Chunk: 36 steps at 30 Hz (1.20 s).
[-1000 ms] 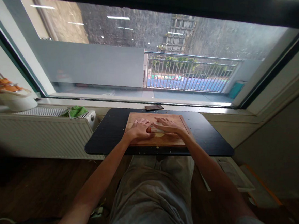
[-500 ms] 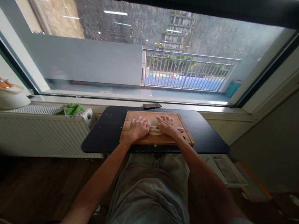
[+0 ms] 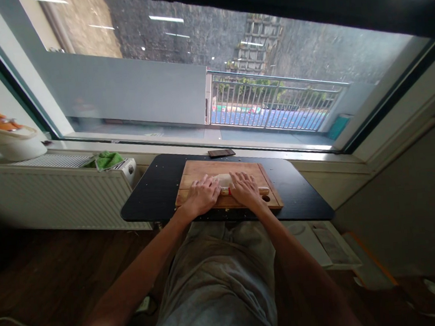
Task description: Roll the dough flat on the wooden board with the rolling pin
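Note:
A wooden cutting board (image 3: 199, 170) lies on a small black table (image 3: 156, 192) below the window. Across the board lies a wooden rolling pin (image 3: 225, 192) with a red band; its right end sticks out past my right hand. My left hand (image 3: 202, 196) presses palm-down on the pin's left part, fingers stretched forward. My right hand (image 3: 246, 189) presses on its right part the same way. A pale piece of dough (image 3: 224, 180) lies on the board just beyond the pin, between my fingertips.
A dark flat object (image 3: 221, 153) sits at the table's far edge by the window sill. A white radiator (image 3: 48, 194) stands to the left, with a green cloth (image 3: 105, 160) and a white bowl (image 3: 13, 145) on top. Papers (image 3: 331, 244) lie on the floor at right.
Both hands have drawn the rolling pin back toward me over the board, uncovering the pale dough beyond it. The view has shifted slightly.

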Each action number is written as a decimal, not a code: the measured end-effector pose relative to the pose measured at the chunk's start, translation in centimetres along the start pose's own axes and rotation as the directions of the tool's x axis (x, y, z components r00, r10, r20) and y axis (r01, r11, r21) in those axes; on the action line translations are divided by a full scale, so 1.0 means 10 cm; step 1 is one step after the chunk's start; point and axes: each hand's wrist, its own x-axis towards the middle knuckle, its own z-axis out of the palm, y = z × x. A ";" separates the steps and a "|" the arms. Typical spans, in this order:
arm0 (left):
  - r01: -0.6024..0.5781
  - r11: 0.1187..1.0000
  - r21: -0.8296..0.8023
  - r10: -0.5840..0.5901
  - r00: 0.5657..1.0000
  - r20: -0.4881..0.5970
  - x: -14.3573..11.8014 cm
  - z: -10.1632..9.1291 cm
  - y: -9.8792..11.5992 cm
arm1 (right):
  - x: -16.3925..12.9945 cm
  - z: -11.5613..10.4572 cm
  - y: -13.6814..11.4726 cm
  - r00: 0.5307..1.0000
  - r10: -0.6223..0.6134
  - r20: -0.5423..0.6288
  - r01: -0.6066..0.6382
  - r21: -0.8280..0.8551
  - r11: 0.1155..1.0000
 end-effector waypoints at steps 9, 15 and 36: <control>-0.026 0.999 -0.036 0.025 0.999 -0.020 -0.10 0.01 0.05 | -0.11 0.06 -0.03 0.997 0.037 -0.064 -0.037 0.005 0.999; -0.044 0.999 -0.027 0.043 0.999 -0.026 -0.15 0.02 0.06 | -0.26 0.04 -0.08 0.996 0.073 -0.060 -0.072 0.025 0.997; 0.126 0.991 -0.040 -0.121 0.987 0.107 0.61 0.01 -0.10 | 0.59 0.02 0.36 0.995 0.050 0.082 -0.055 0.062 0.997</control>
